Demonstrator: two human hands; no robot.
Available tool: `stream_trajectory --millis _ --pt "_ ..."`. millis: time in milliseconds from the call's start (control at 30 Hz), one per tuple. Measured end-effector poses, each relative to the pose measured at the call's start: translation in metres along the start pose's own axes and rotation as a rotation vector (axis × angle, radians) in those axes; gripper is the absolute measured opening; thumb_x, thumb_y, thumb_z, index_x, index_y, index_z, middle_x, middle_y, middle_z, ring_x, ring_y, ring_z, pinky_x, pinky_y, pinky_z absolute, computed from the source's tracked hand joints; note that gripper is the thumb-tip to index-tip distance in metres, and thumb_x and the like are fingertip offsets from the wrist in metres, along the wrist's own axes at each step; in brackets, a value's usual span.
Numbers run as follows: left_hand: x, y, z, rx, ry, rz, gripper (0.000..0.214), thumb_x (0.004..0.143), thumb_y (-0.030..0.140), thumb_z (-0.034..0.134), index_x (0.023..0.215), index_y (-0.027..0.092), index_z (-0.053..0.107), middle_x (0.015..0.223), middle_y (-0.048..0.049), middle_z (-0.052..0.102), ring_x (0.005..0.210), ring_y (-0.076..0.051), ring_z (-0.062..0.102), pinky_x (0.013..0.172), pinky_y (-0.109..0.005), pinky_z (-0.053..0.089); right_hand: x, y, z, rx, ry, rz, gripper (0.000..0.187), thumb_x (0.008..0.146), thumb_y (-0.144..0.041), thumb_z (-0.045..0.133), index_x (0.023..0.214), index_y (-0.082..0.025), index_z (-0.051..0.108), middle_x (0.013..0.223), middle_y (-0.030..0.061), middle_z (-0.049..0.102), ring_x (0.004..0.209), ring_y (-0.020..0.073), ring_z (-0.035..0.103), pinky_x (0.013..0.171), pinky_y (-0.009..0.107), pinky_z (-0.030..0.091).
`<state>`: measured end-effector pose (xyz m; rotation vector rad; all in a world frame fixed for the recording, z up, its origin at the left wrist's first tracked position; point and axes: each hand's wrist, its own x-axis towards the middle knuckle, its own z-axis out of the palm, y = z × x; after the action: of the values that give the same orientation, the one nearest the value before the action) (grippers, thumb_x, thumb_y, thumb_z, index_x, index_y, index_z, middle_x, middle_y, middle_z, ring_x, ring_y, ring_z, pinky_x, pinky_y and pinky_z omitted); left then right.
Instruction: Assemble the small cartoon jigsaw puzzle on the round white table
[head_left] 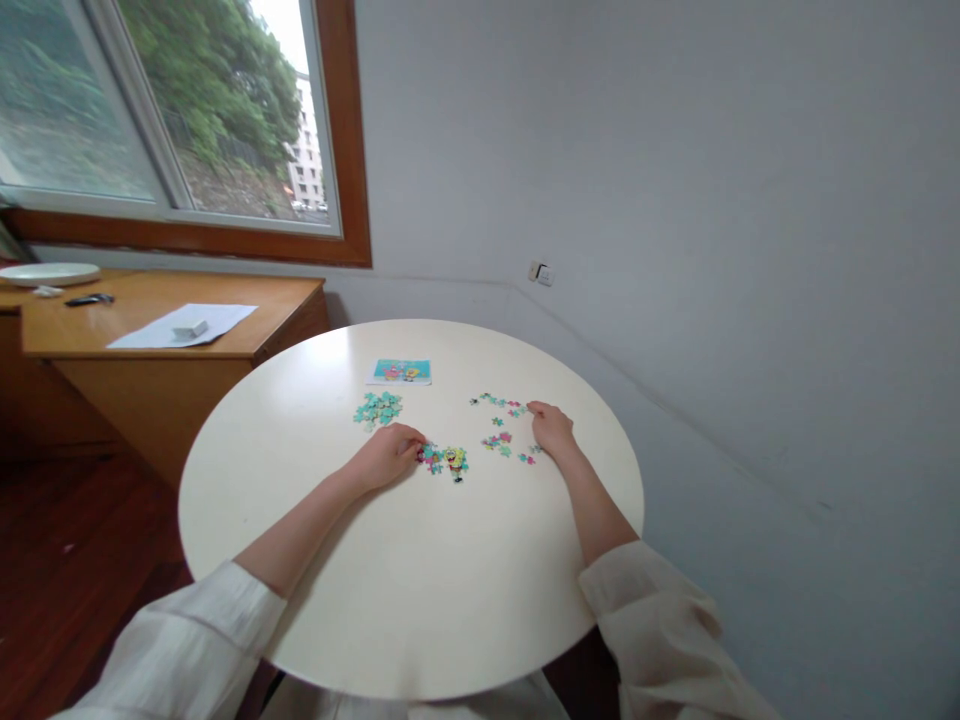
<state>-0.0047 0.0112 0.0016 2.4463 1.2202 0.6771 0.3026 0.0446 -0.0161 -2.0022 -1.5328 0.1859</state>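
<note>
My left hand [391, 457] rests on the table with its fingers closed at the left edge of a small group of joined jigsaw puzzle pieces [433, 459]. Joined at the right of that group is a yellow cartoon figure section [455, 461]. My right hand [553, 428] is curled over the loose puzzle pieces [496, 440] on the right, its fingertips on a small jigsaw puzzle piece [524, 409] at the end of the upper row. The fingers partly cover that piece. Behind my left hand lies a heap of turquoise puzzle pieces [379, 408].
A picture card [403, 372] lies at the back of the round white table [405, 580]. To the left stands a wooden desk [289, 300] with a paper sheet [217, 320], a small white box [190, 328] and a dark object [90, 299]. Walls border the right side.
</note>
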Motion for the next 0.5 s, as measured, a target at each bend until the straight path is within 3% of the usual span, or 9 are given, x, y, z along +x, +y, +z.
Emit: stream_trajectory --millis 200,500 --pt "-0.0004 -0.0006 0.0003 0.008 0.003 0.004 0.03 0.077 0.02 0.041 0.092 0.017 0.068 0.094 -0.0055 0.069 0.089 -0.019 0.061 0.082 -0.029 0.046 0.002 0.0019 -0.0019 0.059 0.038 0.014 0.039 0.073 -0.011 0.038 0.092 -0.025 0.069 0.105 0.0015 0.066 0.107 0.0195 0.055 0.099 0.04 0.033" --pt "0.0 -0.0011 0.0005 0.007 0.002 0.017 0.03 0.077 0.02 0.041 0.091 0.017 0.067 0.094 -0.0059 0.069 0.09 -0.019 0.06 0.083 -0.029 0.045 0.0008 0.0002 -0.0033 0.155 -0.033 0.025 0.031 0.074 -0.017 0.042 0.089 -0.022 0.069 0.093 0.0035 0.07 0.094 0.0175 0.061 0.089 0.033 0.041"
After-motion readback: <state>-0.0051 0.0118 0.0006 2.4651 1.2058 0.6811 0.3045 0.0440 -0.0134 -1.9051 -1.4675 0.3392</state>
